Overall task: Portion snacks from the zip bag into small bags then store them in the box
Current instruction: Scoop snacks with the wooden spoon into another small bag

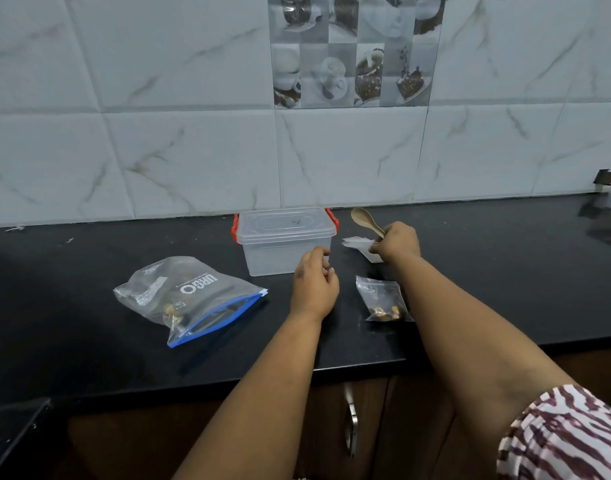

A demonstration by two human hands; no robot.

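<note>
Snacks sit low in your zip bag (186,299), which lies flat on the black counter (89,341) at about nine o'clock from your left hand (314,289); its long axis runs from ten o'clock to four o'clock, with the blue zip edge facing five o'clock. Your left hand hovers loosely curled, fingers apart and holding nothing, just in front of the clear box (283,240), whose lid is on. Your right hand (396,242) is closed around a wooden spoon (364,220), bowl pointing to eleven o'clock, and also pinches empty small bags (361,245). One filled small bag (383,299) lies at six o'clock from that hand, its snacks gathered at the near end
</note>
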